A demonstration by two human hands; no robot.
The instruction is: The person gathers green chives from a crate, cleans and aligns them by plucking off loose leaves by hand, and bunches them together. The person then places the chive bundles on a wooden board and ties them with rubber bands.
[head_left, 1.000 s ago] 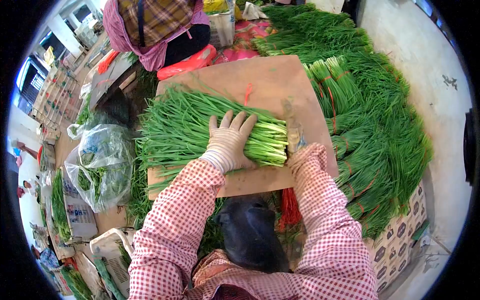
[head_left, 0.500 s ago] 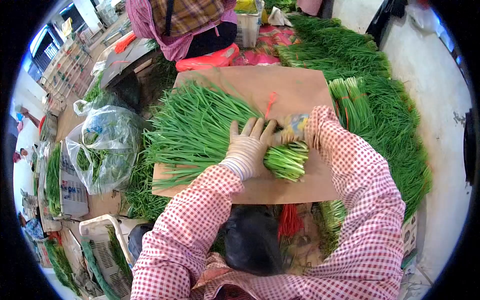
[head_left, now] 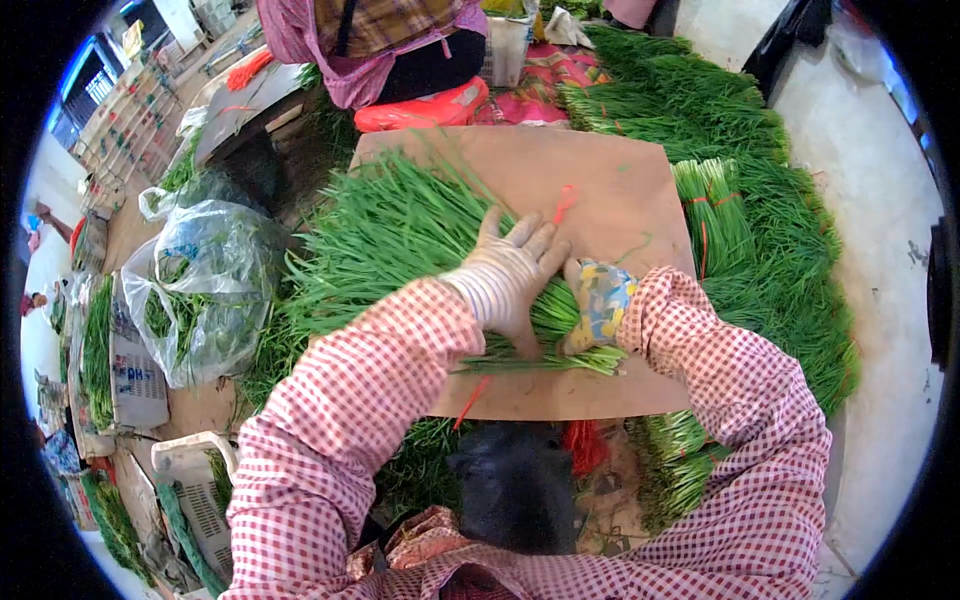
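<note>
A broad bunch of long green leaves, looking like garlic chives, lies on a brown board, leaf tips to the left and pale cut stems to the right. My left hand, in a striped white glove, rests across the bunch with fingers stretched out and thumb toward me. Beside it, my right hand, in a glove with a blue and yellow patterned cuff, curls around the stem end. Part of its grip is hidden. A red tie lies beyond my hands, and another red tie at the board's near edge.
Tied bunches and a long heap of greens line the right, beside a white wall. A clear plastic bag of greens stands left. Another person is across the board. Red ties hang below it.
My right hand has moved nearer me, around the stem end. My left hand has spread its fingers and shifted slightly. A red tie now shows at the board's near edge.
</note>
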